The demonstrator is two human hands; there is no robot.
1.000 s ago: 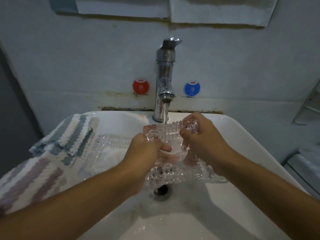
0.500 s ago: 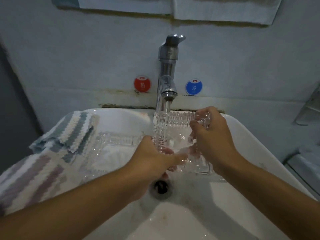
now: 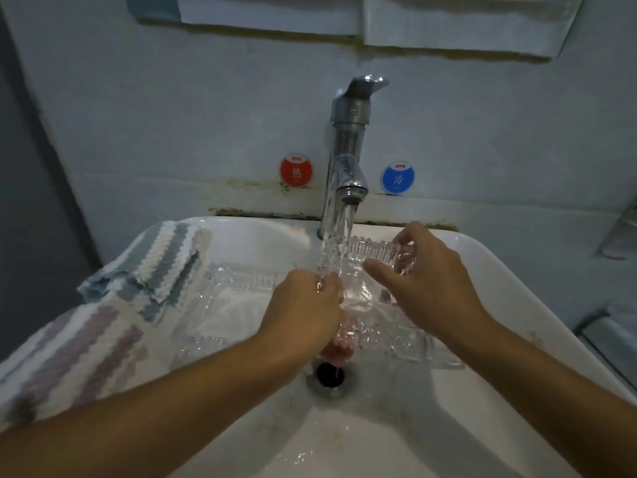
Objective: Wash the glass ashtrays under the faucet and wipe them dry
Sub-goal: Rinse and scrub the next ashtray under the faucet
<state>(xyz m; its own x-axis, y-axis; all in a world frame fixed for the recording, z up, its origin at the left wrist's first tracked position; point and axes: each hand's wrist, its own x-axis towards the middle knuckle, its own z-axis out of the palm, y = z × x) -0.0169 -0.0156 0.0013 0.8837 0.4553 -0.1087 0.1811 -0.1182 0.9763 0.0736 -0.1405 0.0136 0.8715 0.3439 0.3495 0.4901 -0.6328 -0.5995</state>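
Head view: both hands — left hand (image 3: 303, 305), right hand (image 3: 431, 281) — grip one glass ashtray (image 3: 372, 257) under the faucet (image 3: 348, 160); I judge rinsing underway. Second ashtray (image 3: 227, 305) left of the faucet — wiping with cloth (image 3: 158, 267) remains.

We see clear ribbed glass ashtrays (image 3: 370, 267), wet and glinting, a polished chrome faucet (image 3: 348, 157), a glossy white ceramic sink (image 3: 499, 305) and a nubby striped cloth (image 3: 151, 267).

Ribbed glass ashtray (image 3: 372, 267) tilted under faucet (image 3: 348, 160) stream; second ashtray (image 3: 227, 305) beside.
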